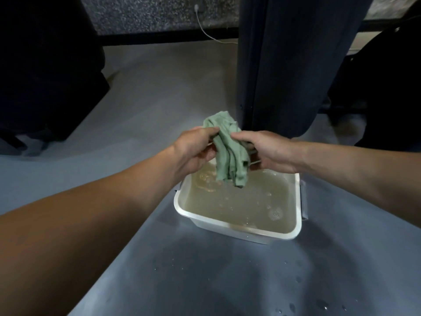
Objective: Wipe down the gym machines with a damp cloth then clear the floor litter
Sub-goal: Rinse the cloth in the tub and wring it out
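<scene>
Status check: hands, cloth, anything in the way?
Both hands, left and right, grip cloth. Cloth bunched, above tub of murky water. Nothing in the way.

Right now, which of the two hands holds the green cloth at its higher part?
The left hand: it pinches the wet green cloth near its top, while the right hand grips lower on its side.

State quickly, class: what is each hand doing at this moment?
Left hand: fingers curled, gripping the green cloth above the tub.
Right hand: fingers curled, gripping the same cloth.
</scene>
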